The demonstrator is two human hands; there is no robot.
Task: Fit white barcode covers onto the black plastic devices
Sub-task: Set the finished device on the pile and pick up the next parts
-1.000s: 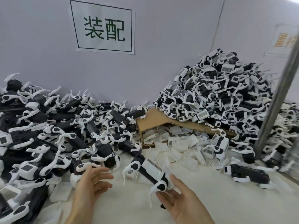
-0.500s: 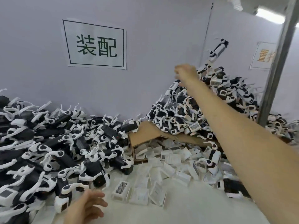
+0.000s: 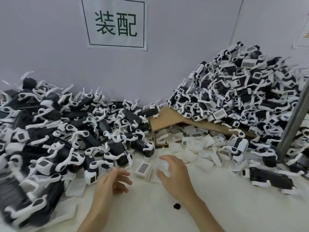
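1. right hand (image 3: 175,176): fingers (image 3: 165,158) spread, slightly curled, gripping nothing. It hovers over loose covers (image 3: 192,145) just right of a white barcode cover (image 3: 143,168); contact unclear.
2. left hand (image 3: 112,181): fingers (image 3: 122,173) loosely apart, empty, just left of that cover.
3. The cover lies barcode-up on the white surface (image 3: 234,206), between the hands.
4. left pile of black devices (image 3: 66,134) sits right beside the left hand.
5. The loose covers spill from a tipped cardboard box (image 3: 168,117).
6. right heap of devices (image 3: 242,97) against the wall, many showing barcode covers.
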